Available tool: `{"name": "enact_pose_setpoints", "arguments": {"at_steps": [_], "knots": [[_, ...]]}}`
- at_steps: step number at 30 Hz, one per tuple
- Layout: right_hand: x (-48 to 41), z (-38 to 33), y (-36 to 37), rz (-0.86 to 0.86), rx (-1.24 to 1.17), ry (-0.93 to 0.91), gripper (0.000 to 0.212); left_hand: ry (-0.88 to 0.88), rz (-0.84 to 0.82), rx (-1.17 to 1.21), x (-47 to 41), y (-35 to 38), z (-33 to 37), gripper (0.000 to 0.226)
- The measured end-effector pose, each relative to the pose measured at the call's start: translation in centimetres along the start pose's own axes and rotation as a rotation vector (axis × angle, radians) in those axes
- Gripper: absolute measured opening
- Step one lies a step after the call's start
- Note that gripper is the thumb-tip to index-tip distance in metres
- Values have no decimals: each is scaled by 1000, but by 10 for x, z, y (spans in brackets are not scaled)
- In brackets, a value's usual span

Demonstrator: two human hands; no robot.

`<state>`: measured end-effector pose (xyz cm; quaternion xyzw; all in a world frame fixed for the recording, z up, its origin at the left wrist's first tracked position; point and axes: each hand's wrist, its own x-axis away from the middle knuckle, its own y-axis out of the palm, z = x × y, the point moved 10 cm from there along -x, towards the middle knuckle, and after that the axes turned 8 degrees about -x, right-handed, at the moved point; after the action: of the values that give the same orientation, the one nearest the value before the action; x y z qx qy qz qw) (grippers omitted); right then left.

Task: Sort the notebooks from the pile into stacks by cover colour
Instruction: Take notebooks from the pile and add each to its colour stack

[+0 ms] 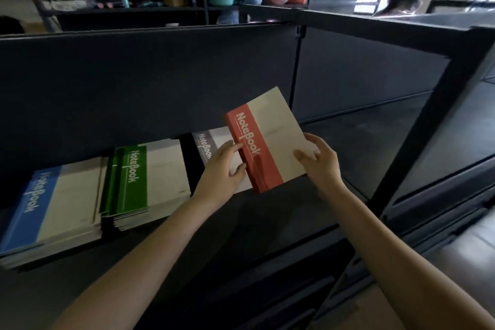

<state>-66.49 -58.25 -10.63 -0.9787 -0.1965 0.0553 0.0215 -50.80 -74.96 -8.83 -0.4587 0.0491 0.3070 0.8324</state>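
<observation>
1. Bare forearms [160,236] reach in from the near edge, and both hands are on the red notebook [270,139], which is held tilted above the shelf [267,222].
2. On the spine side, my left hand [222,169] curls its fingers round the red edge. My right hand [318,161] pinches the near right corner with the thumb on top.
3. Its long axis runs near to far, with the far end leaning slightly left, much like the stacks below.
4. It overhangs the right part of the grey stack [205,146]. The green stack [134,177] sits just left of that, and the blue stack [29,209] is farthest left. I see no red stack.
5. Bare shelf lies right of the grey stack, so I judge the move goes right and down. The right hand is nearer to that spot.
6. Covers look like thin matte paper, cream with a coloured band along the spine and white lettering. They are flat rectangles and would probably slide on one another. The shelf is dark, hard and dull.
</observation>
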Motion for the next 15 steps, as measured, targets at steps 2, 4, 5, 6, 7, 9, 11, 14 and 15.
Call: {"name": "enact_pose_setpoints", "arguments": {"at_steps": [2, 4, 5, 6, 7, 9, 11, 14, 15], "knots": [[-9, 6, -20, 64, -2, 7, 37, -13, -56, -113, -19, 18, 1, 50], [-18, 7, -34, 111, 4, 6, 36, -53, -134, -268, -35, 32, -1, 53], [-24, 6, -39, 127, 13, 2, 35, -62, -177, -336, -44, 39, -1, 54], [-30, 5, -43, 131, 27, 0, 34, -62, -215, -388, -52, 45, -1, 54], [-37, 4, -43, 130, 42, 1, 35, -63, -249, -418, -59, 51, -2, 55], [-50, 4, -40, 116, 81, 5, 36, -88, -312, -432, -67, 64, -7, 56], [-63, 4, -35, 110, 156, -2, 37, -121, -370, -472, -67, 77, -17, 58], [-82, 9, -27, 138, 284, 15, 42, -123, -374, -535, -65, 87, -25, 64], [-87, 14, -24, 139, 318, 32, 44, -129, -361, -506, -67, 87, -28, 63]]}}
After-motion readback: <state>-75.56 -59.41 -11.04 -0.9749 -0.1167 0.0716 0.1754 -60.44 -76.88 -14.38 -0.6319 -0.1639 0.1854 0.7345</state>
